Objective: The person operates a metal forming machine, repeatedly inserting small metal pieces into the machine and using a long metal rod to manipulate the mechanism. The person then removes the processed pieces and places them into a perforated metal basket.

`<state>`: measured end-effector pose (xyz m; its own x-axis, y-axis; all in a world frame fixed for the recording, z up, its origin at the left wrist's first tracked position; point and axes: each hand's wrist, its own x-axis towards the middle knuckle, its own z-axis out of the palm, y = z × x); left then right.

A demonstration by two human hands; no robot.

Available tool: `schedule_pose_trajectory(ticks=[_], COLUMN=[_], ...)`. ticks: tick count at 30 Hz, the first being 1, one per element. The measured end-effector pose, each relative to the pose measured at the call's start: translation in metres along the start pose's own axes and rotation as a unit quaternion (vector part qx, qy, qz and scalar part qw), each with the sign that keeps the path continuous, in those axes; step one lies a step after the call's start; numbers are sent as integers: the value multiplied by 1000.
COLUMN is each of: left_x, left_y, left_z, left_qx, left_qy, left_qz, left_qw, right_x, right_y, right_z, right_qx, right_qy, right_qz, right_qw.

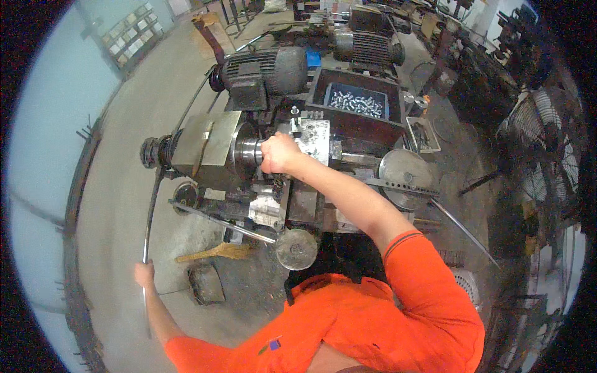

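Note:
Off to the left, my left hand (144, 273) is wrapped round a long thin metal rod (150, 227). The rod runs up from my hand toward the pulley end of a lathe-like machine's headstock (202, 149). My right hand (280, 153) is closed at the shiny spindle nose (249, 151), on the side away from the pulley. What its fingers grip there is hidden by the hand. Just beyond that hand lies a pale metal slide (316, 138) with a small tool post (295, 118) at its edge.
Behind the machine stand a large electric motor (266, 71) and a blue bin (357, 101) of small shiny metal parts. Near me are a round handwheel (296, 249) and a slanting lever (230, 225). A straw broom (221, 252) and a small dark container (205, 284) sit on the floor.

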<state>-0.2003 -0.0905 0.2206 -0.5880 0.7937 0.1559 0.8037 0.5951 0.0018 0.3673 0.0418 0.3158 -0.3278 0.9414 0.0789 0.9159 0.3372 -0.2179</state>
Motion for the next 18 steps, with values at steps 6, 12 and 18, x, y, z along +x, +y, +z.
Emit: schedule_pose_trajectory(ticks=[6,12,18], left_x=[-97,-141,-97], left_y=[41,76,76], left_z=[-32,-31,-41], left_qx=[-88,-108,-203], left_qy=[-17,-32,-247], left_qz=[-4,-3,73], left_qw=[996,994,945], right_x=[-7,-6,-23], right_y=[-3,2,11], right_z=[-4,1,-37], right_qx=[27,21,26], right_qy=[12,42,10], right_qz=[-23,-41,60], right_qw=[999,998,998])
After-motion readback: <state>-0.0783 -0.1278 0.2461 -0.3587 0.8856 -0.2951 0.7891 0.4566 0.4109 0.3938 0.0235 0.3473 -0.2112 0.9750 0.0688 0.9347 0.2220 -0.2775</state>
